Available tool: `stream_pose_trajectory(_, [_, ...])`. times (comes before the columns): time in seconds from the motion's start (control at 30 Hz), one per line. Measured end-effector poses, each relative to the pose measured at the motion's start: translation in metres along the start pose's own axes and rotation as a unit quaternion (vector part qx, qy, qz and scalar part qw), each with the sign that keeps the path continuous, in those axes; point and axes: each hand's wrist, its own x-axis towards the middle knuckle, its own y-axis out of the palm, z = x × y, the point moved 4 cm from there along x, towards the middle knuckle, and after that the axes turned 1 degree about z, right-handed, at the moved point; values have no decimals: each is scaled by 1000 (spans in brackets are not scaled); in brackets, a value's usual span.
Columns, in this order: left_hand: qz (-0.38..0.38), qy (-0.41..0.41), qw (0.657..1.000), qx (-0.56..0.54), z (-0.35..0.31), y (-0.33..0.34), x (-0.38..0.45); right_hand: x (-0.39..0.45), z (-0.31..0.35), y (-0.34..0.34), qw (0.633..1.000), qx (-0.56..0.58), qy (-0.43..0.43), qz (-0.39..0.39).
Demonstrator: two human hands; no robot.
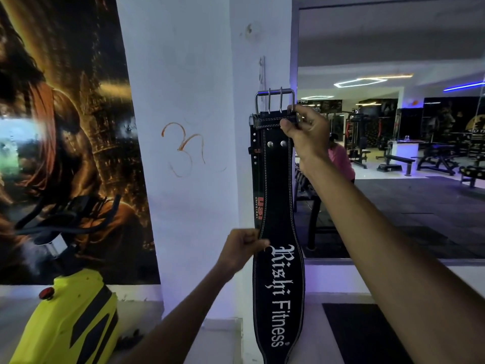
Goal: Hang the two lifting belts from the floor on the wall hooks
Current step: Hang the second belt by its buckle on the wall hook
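A black lifting belt with white "Rishi Fitness" lettering [279, 279] hangs upright against the white pillar. Its steel buckle [274, 99] is at the top, just below the white hook rail [262, 72] on the pillar. My right hand [304, 135] pinches the strap right under the buckle. My left hand [242, 249] grips the belt's left edge at mid-height. A second black belt with a red "USI" label [258, 179] hangs behind the first one, mostly hidden. Whether either buckle sits on a hook is hidden.
The white pillar [196, 153] bears an orange drawn symbol. A yellow exercise bike [68, 319] with black handlebars stands at lower left before a wall poster. A large mirror [393, 127] at right reflects gym benches and a person in pink. A black floor mat [367, 334] lies below it.
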Motion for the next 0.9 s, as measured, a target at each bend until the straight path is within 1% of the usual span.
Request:
stream_pose_trajectory(0.07, [35, -27, 999, 23, 25, 2, -9, -2, -3, -4, 1000, -8, 0, -2])
stream_pose_trajectory(0.1, [37, -30, 998, 30, 23, 0, -10, -4, -5, -6, 1000, -11, 4, -2])
stream_pose_trajectory(0.13, [23, -23, 999, 29, 10, -2, -9, -6, -8, -7, 1000, -13, 8, -1])
stream_pose_trajectory(0.2, [-28, 12, 1000, -5, -31, -9, 2, -9, -10, -8, 1000, -14, 14, 2])
stream_pose_trajectory(0.23, [-65, 45, 997, -16, -53, -15, 11, -12, -11, -8, 1000, -12, 19, 5])
stream_pose_trajectory(0.3, [-137, 124, 983, -12, -102, -28, 30, -18, -14, -8, 1000, -11, 25, 9])
stream_pose_trajectory(0.37, [-176, 181, 968, 0, -145, -36, 42, -23, -17, -8, 999, -10, 28, 11])
stream_pose_trajectory(0.4, [-176, 194, 965, -1, -161, -37, 47, -25, -19, -8, 999, -11, 31, 10])
stream_pose_trajectory(0.47, [-151, 205, 967, 6, -182, -35, 55, -28, -25, -8, 999, -19, 33, 3])
stream_pose_trajectory(0.53, [-133, 209, 968, 27, -187, -32, 60, -31, -29, -8, 999, -39, 36, -9])
stream_pose_trajectory(0.57, [-137, 214, 966, 35, -188, -31, 60, -33, -29, -8, 998, -48, 33, -19])
stream_pose_trajectory(0.6, [-146, 219, 964, 38, -187, -30, 59, -35, -29, -9, 998, -57, 23, -28])
stream_pose_trajectory(0.67, [-163, 227, 960, 35, -185, -29, 57, -37, -25, -12, 995, -96, -29, -30])
stream_pose_trajectory(0.73, [-170, 234, 957, 21, -187, -27, 54, -36, -22, -12, 985, -149, -84, -3])
stream_pose_trajectory(0.77, [-175, 235, 956, 15, -187, -27, 54, -35, -21, -11, 982, -162, -93, 16])
stream_pose_trajectory(0.9, [-205, 240, 949, 0, -188, -27, 52, -27, -17, -9, 976, -173, -83, 100])
